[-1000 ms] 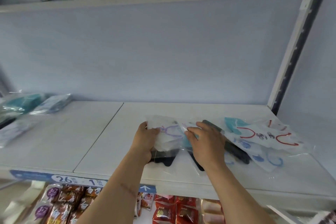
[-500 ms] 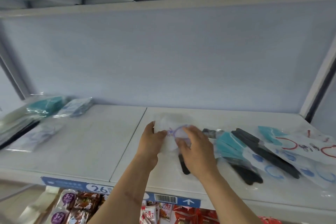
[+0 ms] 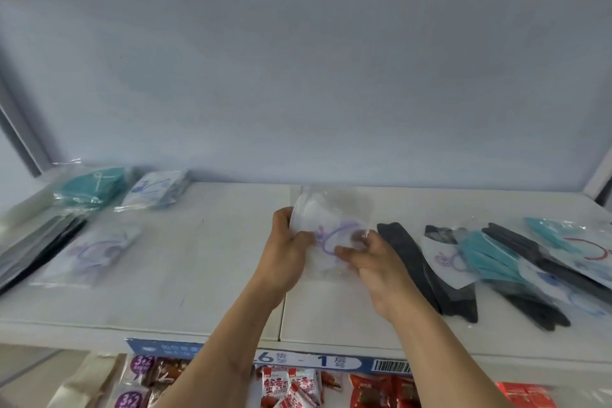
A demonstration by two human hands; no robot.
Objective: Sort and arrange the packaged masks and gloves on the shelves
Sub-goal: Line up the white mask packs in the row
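Red snack packets (image 3: 294, 387) on the lower shelf, blue shelf-edge label strip (image 3: 331, 362) with barcode (image 3: 391, 367)

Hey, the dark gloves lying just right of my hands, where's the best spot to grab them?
Probably the dark gloves by their near cuff end, coming from the shelf's front edge: they lie flat and lengthwise toward you, and overlapping mask packets crowd the far right side.

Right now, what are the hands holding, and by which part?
One clear packet with a white mask: the left hand grips its left edge, the right hand pinches its lower right part.
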